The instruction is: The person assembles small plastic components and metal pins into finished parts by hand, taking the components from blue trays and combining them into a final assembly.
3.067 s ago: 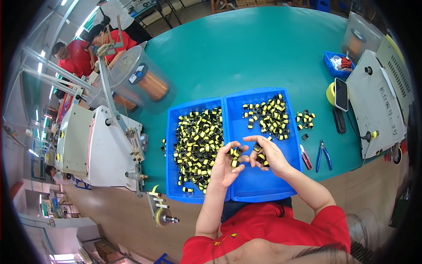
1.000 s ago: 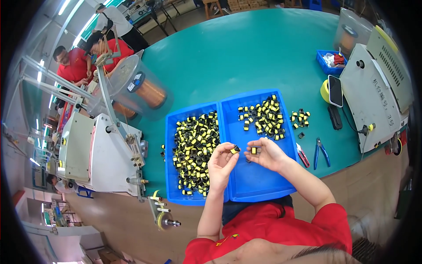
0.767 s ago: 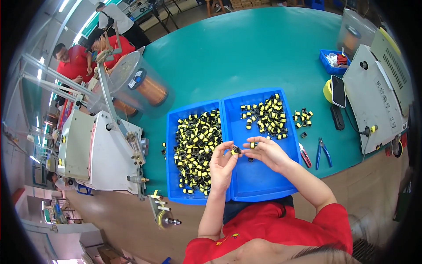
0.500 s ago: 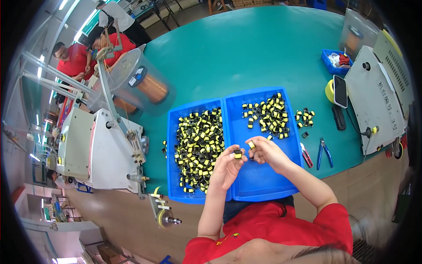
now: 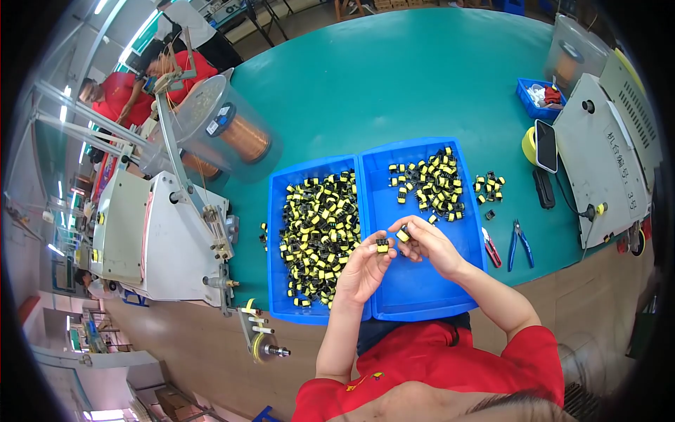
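My left hand (image 5: 364, 273) pinches a small tape-wrapped coil bobbin (image 5: 382, 246), black with a yellow band, between thumb and fingers. Just to its right, my right hand (image 5: 430, 245) grips a second yellow-and-black coil bobbin (image 5: 403, 234) at its fingertips. Both hands hover over the near part of the right blue tray (image 5: 415, 302), close together but with the two bobbins apart. A dense heap of similar bobbins (image 5: 320, 239) fills the left blue tray (image 5: 278, 302). Toward the far side of the right tray lies a smaller pile of bobbins (image 5: 439, 184).
Right of the trays lie several loose bobbins (image 5: 489, 186), a red cutter (image 5: 491, 248) and blue-handled nippers (image 5: 521, 245). A phone (image 5: 545, 146) leans by a grey machine (image 5: 605, 148). At left stand a winding machine (image 5: 186, 239) and copper wire spools (image 5: 242, 137). Co-workers (image 5: 126, 98) are beyond.
The bobbin in my right hand has turned, showing more of its black side. My left hand keeps nearly the same place. Co-workers at the far left have shifted.
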Demonstrator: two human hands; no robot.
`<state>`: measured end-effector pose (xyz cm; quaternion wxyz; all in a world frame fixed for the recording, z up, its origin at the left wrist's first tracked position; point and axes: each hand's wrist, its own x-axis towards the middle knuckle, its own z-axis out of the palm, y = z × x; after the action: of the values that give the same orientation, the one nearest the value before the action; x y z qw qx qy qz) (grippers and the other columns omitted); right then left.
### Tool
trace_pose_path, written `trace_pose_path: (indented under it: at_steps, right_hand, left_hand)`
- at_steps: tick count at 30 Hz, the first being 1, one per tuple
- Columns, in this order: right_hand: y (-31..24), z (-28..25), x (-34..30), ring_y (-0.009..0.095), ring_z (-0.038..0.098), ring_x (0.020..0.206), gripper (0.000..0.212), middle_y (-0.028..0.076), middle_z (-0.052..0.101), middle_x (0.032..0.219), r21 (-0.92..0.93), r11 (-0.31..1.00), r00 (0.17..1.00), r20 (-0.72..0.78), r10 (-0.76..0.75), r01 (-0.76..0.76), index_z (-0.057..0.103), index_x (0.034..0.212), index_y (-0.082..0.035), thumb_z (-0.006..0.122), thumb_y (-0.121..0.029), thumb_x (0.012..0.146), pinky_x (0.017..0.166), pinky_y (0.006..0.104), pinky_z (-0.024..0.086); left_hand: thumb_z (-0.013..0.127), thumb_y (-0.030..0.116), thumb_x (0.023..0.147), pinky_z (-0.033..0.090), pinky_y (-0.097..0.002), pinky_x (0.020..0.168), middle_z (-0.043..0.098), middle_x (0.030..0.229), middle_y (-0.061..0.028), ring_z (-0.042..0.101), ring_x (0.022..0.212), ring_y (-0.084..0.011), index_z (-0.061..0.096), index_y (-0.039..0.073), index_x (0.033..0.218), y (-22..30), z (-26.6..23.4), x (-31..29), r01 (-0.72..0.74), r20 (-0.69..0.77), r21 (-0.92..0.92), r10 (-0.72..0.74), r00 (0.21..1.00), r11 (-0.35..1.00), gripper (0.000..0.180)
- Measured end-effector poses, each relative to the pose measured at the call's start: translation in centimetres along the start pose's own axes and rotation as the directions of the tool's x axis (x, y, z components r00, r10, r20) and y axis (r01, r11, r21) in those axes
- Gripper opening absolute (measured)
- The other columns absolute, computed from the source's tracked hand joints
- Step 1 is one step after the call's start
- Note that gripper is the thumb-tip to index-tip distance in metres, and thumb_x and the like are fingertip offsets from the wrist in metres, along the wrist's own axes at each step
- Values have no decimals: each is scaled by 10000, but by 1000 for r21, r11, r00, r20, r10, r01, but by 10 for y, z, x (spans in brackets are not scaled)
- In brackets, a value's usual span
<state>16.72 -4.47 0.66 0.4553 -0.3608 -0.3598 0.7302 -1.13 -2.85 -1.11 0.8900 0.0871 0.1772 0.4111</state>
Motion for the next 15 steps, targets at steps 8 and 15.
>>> trace_pose_path:
  at_steps: [8,15]
  right_hand:
    - [2,0,0,68,421,609,328,14,482,702,-81,995,999,9,-50,50,493,1089,-75,330,-326,955,531,203,314]
    - [2,1,-1,92,499,608,330,43,537,696,-24,999,999,32,-41,42,464,1135,-55,352,-308,953,545,212,376]
  left_hand:
    - [540,8,830,418,-251,808,517,1011,-78,506,933,-156,481,9,1057,-15,7,0,-291,59,749,377,924,596,235]
    - [585,45,842,424,-224,705,529,918,-48,476,803,-88,505,22,1046,-20,21,1,-306,27,759,441,897,575,220]
